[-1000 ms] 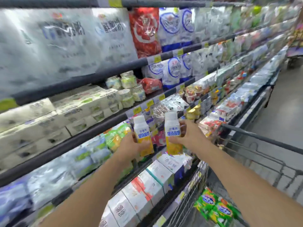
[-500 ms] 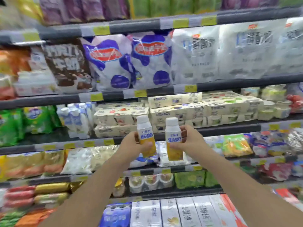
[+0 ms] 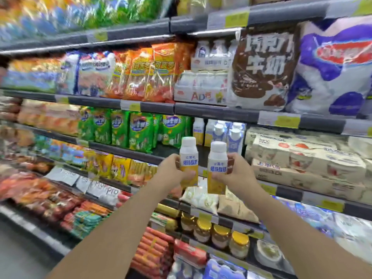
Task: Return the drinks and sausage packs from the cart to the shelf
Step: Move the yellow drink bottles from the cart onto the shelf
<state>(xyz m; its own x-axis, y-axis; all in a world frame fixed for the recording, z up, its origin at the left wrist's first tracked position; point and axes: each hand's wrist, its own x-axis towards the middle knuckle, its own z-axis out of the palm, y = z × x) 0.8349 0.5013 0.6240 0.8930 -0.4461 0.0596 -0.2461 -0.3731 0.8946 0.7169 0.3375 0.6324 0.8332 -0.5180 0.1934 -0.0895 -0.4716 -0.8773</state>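
Observation:
My left hand point(image 3: 173, 174) grips a white-and-yellow drink bottle point(image 3: 188, 158) upright by its lower half. My right hand point(image 3: 235, 172) holds a matching drink bottle point(image 3: 217, 164) the same way, just right of the first. Both bottles are raised in front of the middle shelf point(image 3: 141, 153). Behind them stand one similar yellow bottle point(image 3: 198, 130) and several blue-and-white bottles point(image 3: 233, 137), with dark bare shelf in front. Green sausage packs point(image 3: 138, 131) hang to the left on that shelf. The cart is out of view.
Cream multipack cartons point(image 3: 302, 164) fill the shelf to the right. Orange snack bags point(image 3: 151, 73) and large milk-powder bags point(image 3: 263, 65) sit one level up. Jars with yellow lids point(image 3: 219, 236) and red sausages point(image 3: 153, 246) lie below. The aisle floor point(image 3: 18, 256) runs at lower left.
The view has swung left along the shelves; the cart has left the frame. Both hands keep the two bottles raised side by side, now facing the bottle section.

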